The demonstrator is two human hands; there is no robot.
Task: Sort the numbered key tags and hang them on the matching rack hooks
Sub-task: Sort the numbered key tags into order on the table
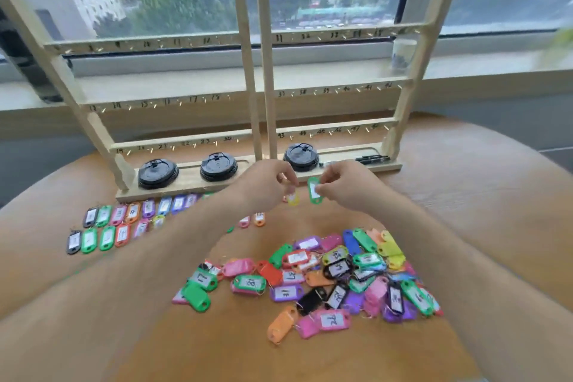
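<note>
A loose heap of coloured numbered key tags [325, 279] lies on the table near me. Two rows of sorted tags [124, 223] are laid out at the left, below the rack base. The wooden rack [257, 77] with numbered hooks stands at the back. My left hand [263, 186] pinches a yellow tag [293, 198] that hangs from its fingertips. My right hand [344, 184] pinches a green tag [313, 190] upright just beside it. Both hands are in front of the rack base, above the table.
Three black lids [218, 167] sit in the rack's base tray, and black pens [370, 159] lie at its right end. A white cup [403, 54] stands on the window sill behind. The round wooden table [465, 195] drops off at left and right.
</note>
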